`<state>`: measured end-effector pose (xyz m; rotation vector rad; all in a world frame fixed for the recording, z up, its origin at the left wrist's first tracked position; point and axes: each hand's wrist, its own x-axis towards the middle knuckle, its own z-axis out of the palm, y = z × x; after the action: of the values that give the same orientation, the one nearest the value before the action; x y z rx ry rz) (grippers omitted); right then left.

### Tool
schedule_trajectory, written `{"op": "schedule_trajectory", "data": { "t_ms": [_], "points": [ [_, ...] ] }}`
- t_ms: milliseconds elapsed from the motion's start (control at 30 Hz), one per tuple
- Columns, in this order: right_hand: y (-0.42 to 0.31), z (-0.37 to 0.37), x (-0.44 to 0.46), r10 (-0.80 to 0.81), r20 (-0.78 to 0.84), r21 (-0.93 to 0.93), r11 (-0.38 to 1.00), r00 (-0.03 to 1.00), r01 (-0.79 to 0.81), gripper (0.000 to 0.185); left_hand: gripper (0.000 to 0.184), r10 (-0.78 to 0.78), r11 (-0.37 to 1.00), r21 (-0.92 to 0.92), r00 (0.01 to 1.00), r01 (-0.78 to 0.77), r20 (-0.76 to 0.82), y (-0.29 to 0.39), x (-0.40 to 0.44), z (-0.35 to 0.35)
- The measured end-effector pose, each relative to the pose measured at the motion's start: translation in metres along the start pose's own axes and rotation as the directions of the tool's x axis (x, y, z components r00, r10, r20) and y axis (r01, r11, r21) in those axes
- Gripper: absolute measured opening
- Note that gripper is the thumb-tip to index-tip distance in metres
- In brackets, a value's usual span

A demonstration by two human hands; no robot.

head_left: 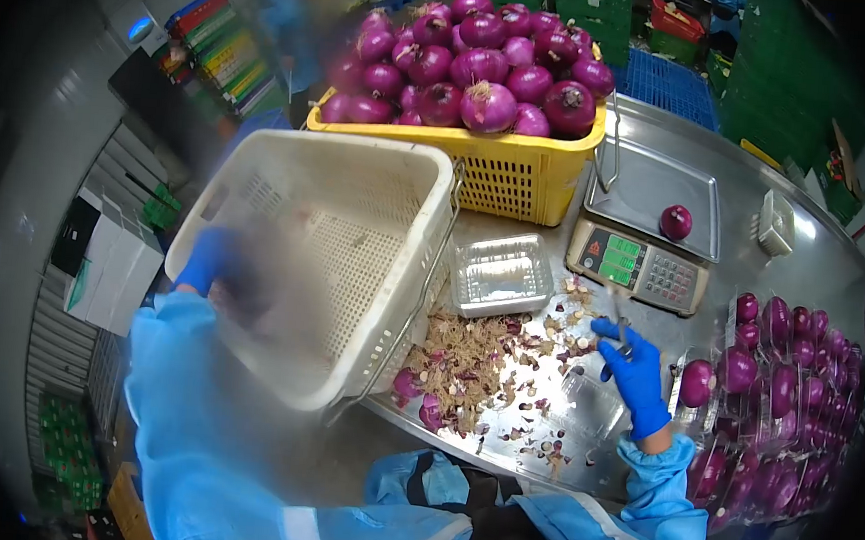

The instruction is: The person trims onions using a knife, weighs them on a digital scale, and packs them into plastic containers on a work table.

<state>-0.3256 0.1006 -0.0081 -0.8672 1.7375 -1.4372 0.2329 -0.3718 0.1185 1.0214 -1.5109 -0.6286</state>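
Observation:
My left hand (211, 257), in a blue glove, is at the left side of a white plastic crate (437, 180). A dark blur covers its fingers, so I cannot tell whether they hold anything. My right hand (636, 377), also gloved in blue, is above the steel table (568, 415), closed round a small metal tool (622, 336) whose exact kind is unclear. Left of this hand, a heap of onion roots and skins (476, 358) lies on the table. A clear plastic tray (501, 275) stands between the crate and the scale.
A yellow crate (519, 176) piled with red onions (477, 67) stands at the back. One red onion (676, 222) sits on the digital scale (638, 267). Packed trays of onions (780, 395) are stacked at the right. Another clear tray (777, 224) lies at the far right.

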Motion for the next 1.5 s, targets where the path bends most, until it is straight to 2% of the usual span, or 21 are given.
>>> {"op": "schedule_trajectory", "data": {
  "t_ms": [67,133,333,367,533,600,667,700,733,800,900,1000,1067,1167,1200,1300,1333,1367,1400,1467,1500],
  "points": [
    [-0.002,0.005,-0.013,0.060,0.036,0.008,0.998,0.998,-0.060,0.029,0.017,0.063,0.996,0.057,0.995,-0.068,0.075,-0.001,0.006,0.008],
    [0.004,0.009,-0.022,0.044,0.055,0.036,0.998,0.998,-0.046,0.029,0.018,0.119,0.952,-0.263,0.982,-0.156,-0.149,0.073,-0.033,0.056],
    [0.005,0.013,-0.040,0.101,0.118,-0.075,0.993,0.988,-0.092,0.033,0.035,0.141,0.921,-0.363,0.990,-0.139,-0.022,0.077,-0.027,0.055],
    [0.004,0.013,-0.044,0.097,0.132,-0.059,0.994,0.987,-0.090,0.033,0.036,0.138,0.932,-0.316,0.980,-0.178,-0.144,0.075,-0.028,0.055],
    [0.000,0.022,-0.053,0.078,0.178,-0.118,0.991,0.981,-0.057,0.031,0.021,-0.019,0.987,0.159,0.992,-0.001,0.124,0.039,-0.016,0.045],
    [-0.004,0.024,-0.061,0.081,0.204,-0.130,0.990,0.976,-0.055,0.032,0.020,-0.106,0.969,-0.240,0.977,0.059,-0.187,0.007,0.013,0.028],
    [-0.011,0.027,-0.056,0.031,0.209,-0.162,0.987,0.977,0.004,0.032,0.026,-0.119,0.913,0.395,0.993,0.104,0.012,0.027,0.014,0.028],
    [-0.016,0.029,-0.052,0.110,0.241,-0.165,0.984,0.964,-0.071,0.036,0.028,-0.072,0.992,-0.099,0.995,0.078,0.063,0.057,0.021,0.036],
    [-0.020,0.033,-0.049,0.046,0.238,-0.097,0.995,0.970,-0.023,0.038,0.030,-0.016,0.822,-0.566,0.995,0.067,0.095,0.084,0.022,0.045],
    [-0.037,0.048,-0.042,-0.082,0.215,0.032,0.997,0.973,0.077,0.042,0.033,0.085,0.713,-0.699,0.985,0.045,0.149,0.170,-0.020,0.085],
    [-0.074,0.069,-0.029,-0.126,0.299,0.405,0.914,0.946,-0.006,0.066,0.037,0.265,0.884,-0.432,0.952,-0.176,0.154,0.228,-0.063,0.127],
    [-0.101,0.090,-0.009,-0.215,0.261,0.530,0.847,0.941,0.047,0.090,0.038,0.372,0.928,-0.093,0.878,-0.361,0.301,0.294,-0.140,0.169],
    [-0.112,0.106,0.008,-0.378,0.133,0.599,0.767,0.916,0.230,0.104,0.038,0.364,0.931,-0.102,0.901,-0.349,0.236,0.309,-0.180,0.192],
    [-0.115,0.111,0.040,-0.483,0.010,0.356,0.820,0.876,0.448,0.089,0.039,0.302,0.917,-0.334,0.925,-0.217,0.230,0.328,-0.240,0.240],
    [-0.122,0.094,0.034,-0.214,0.182,0.336,0.931,0.960,0.144,0.080,0.039,0.268,0.891,-0.431,0.932,-0.143,0.243,0.329,-0.256,0.250],
    [-0.121,0.044,0.029,-0.173,0.137,0.642,0.765,0.975,0.046,0.049,0.039,0.195,0.979,-0.004,0.929,-0.204,0.315,0.265,-0.268,0.261],
    [-0.119,0.030,0.028,-0.174,0.117,0.746,0.665,0.978,0.029,0.040,0.042,0.084,0.977,-0.213,0.930,-0.006,0.357,0.233,-0.279,0.271],
    [-0.115,0.018,0.029,-0.181,0.075,0.853,0.521,0.981,0.031,0.033,0.044,-0.028,0.895,-0.399,0.918,0.199,0.394,0.201,-0.290,0.281],
    [-0.112,0.009,0.030,-0.182,0.028,0.933,0.358,0.983,0.039,0.027,0.048,-0.132,0.440,-0.710,0.822,0.550,0.555,0.162,-0.300,0.294],
    [-0.100,0.013,0.015,-0.193,0.067,0.828,0.557,0.979,0.053,0.022,0.048,-0.190,0.086,-0.475,0.483,0.876,0.855,0.174,-0.357,0.306],
    [-0.090,0.023,0.004,-0.191,0.094,0.759,0.649,0.977,0.054,0.021,0.047,-0.216,0.029,-0.373,0.370,0.927,0.904,0.176,-0.382,0.311]
  ]
}}
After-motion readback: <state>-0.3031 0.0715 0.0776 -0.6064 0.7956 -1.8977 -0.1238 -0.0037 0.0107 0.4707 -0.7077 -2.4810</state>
